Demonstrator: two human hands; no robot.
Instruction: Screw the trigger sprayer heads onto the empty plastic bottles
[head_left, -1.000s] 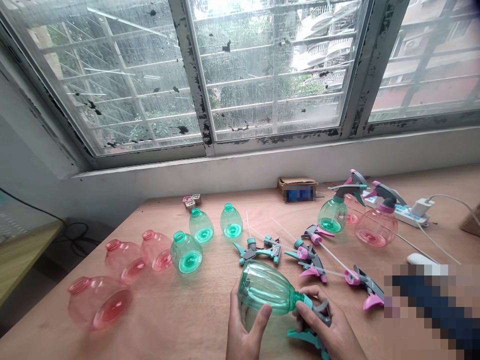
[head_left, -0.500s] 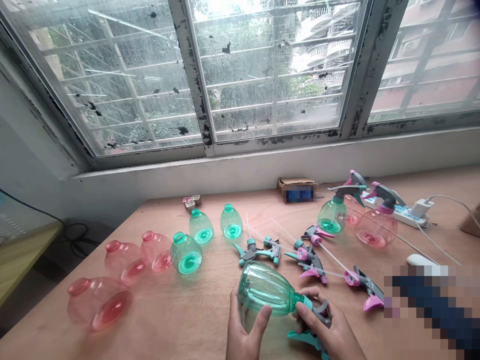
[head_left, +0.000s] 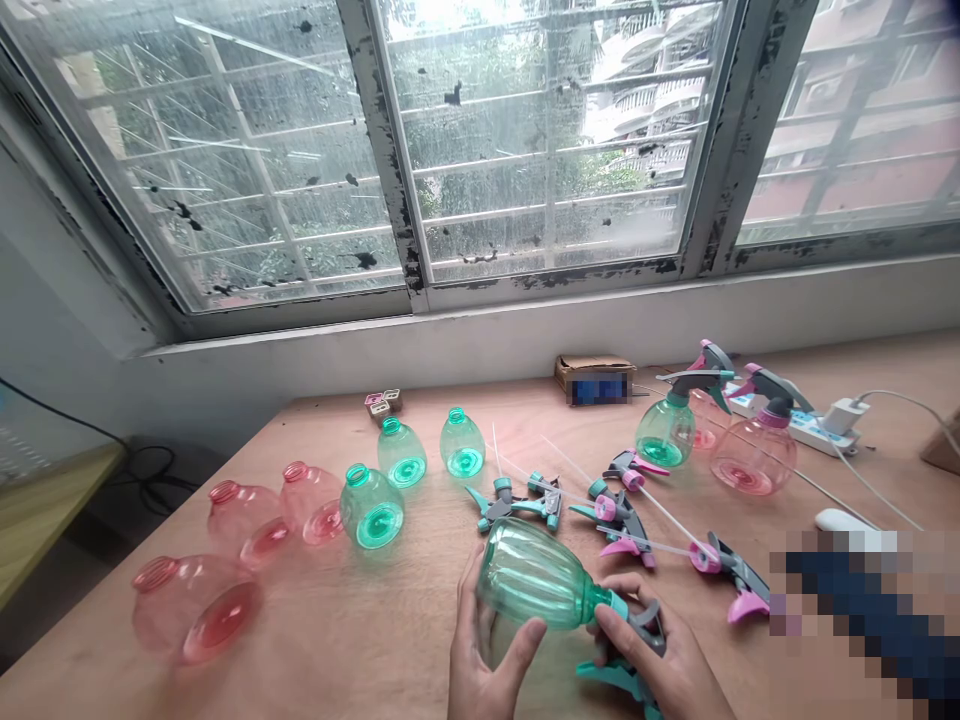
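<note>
My left hand (head_left: 484,665) wraps round the body of a clear green spray bottle (head_left: 529,575), which lies tilted with its base toward the window. At the bottle's neck my right hand (head_left: 664,665) is closed on the grey and teal trigger head (head_left: 637,640). Both hands sit at the near edge of the wooden table (head_left: 360,620). Just beyond the bottle lie loose trigger heads with dip tubes, teal (head_left: 517,497) and pink (head_left: 626,520).
Empty green bottles (head_left: 373,505) and pink bottles (head_left: 247,515) stand at the left. Two assembled sprayers, green (head_left: 667,420) and pink (head_left: 754,445), stand at the right by a power strip (head_left: 814,425). A small cardboard box (head_left: 595,377) sits under the window sill.
The green bottle has turned slightly in my hands; my left thumb has shifted along its body. Everything else on the table is unmoved.
</note>
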